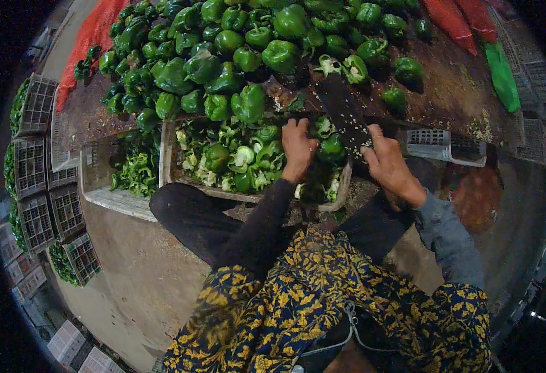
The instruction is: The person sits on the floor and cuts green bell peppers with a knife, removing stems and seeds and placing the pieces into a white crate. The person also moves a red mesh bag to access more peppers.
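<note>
My right hand [392,170] grips the near end of a broad, dark knife [343,105] with pale seeds stuck to its blade. The blade points away across the table edge. Two cut pieces of green bell pepper, a pale-cored one [329,65] and an open half [355,70], lie by its far end. My left hand [297,149] is over a crate [254,196] of cut peppers and cores, its fingers bent near the table edge. Whether it holds anything is hidden. A whole-looking green pepper [332,148] sits between my hands.
A large pile of green bell peppers [203,67] covers much of the brown table [445,93]. Red mesh sacks [86,46] lie at both sides. Another crate [114,200] with pepper strips stands left of my knee. Stacked crates [32,168] line the far left.
</note>
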### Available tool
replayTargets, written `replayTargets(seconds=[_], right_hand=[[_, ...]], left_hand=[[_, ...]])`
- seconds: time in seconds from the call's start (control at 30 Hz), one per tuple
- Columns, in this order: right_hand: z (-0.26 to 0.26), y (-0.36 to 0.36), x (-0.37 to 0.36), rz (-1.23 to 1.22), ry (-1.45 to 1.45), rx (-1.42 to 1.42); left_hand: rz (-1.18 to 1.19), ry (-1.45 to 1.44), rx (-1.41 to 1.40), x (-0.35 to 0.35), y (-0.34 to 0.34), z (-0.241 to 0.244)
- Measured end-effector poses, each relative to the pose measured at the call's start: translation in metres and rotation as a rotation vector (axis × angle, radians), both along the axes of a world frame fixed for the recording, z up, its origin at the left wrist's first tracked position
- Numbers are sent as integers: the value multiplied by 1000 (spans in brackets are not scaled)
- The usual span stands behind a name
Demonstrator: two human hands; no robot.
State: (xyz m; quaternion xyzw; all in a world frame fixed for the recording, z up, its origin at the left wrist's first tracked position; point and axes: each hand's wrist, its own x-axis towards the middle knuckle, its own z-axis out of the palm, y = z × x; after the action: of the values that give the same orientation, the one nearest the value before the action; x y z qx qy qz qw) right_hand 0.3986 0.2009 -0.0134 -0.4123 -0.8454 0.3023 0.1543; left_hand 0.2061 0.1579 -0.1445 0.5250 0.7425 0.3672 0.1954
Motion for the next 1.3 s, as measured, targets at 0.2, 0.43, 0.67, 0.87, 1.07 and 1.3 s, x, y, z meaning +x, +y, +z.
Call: replayTargets(seconds=[0.2,0.43,0.67,0.87,1.07,1.3], right_hand=[[14,15,-6,-48,15,-26],[-8,40,-25,-115,-6,-13],[12,39,-45,-170,101,-479],[27,46,-51,-198,125,-587],[16,65,-47,-66,-30,-282],[6,91,-84,-45,-234,-435]], left_hand=[[199,-576,386,-16,37,64],[194,0,216,-31,62,39],[162,20,30,-43,71,36],[218,126,13,-33,74,32],[162,81,7,-30,77,41],[84,76,-48,-35,74,34]])
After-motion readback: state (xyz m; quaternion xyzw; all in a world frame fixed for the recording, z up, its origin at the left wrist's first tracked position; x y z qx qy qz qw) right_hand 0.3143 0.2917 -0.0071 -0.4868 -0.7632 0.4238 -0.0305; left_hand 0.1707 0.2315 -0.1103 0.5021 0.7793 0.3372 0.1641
